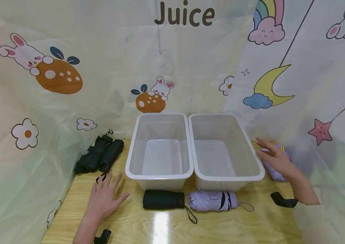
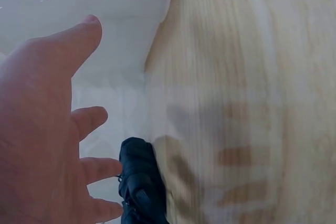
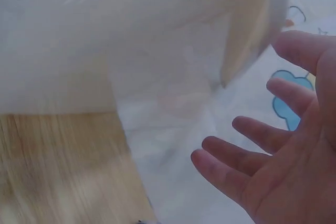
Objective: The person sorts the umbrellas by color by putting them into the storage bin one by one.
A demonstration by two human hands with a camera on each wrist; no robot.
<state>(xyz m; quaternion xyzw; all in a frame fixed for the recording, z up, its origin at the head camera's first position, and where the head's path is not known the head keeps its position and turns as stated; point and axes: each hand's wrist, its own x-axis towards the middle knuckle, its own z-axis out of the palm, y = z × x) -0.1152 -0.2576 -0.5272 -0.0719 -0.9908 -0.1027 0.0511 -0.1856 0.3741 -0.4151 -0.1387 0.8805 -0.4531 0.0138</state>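
My left hand (image 1: 103,198) is spread over the table's left side, fingers straight and holding nothing. Just beyond its fingertips lie two folded black umbrellas, a slim one (image 1: 111,155) and a looser one (image 1: 92,156). In the left wrist view a black umbrella (image 2: 140,184) shows close to the fingers. My right hand (image 1: 277,162) hovers with parted fingers beside the right bin, partly covering a folded purple umbrella (image 1: 275,173); nothing is in its grasp. A black umbrella (image 1: 163,200) and a purple one (image 1: 210,200), both with wrist loops, lie side by side at the front.
Two pale plastic bins, a left one (image 1: 160,177) and a right one (image 1: 230,178), stand side by side at the back of the wooden table (image 1: 129,227). A printed cloth (image 1: 108,74) hangs behind and along both sides. Black devices are on both wrists.
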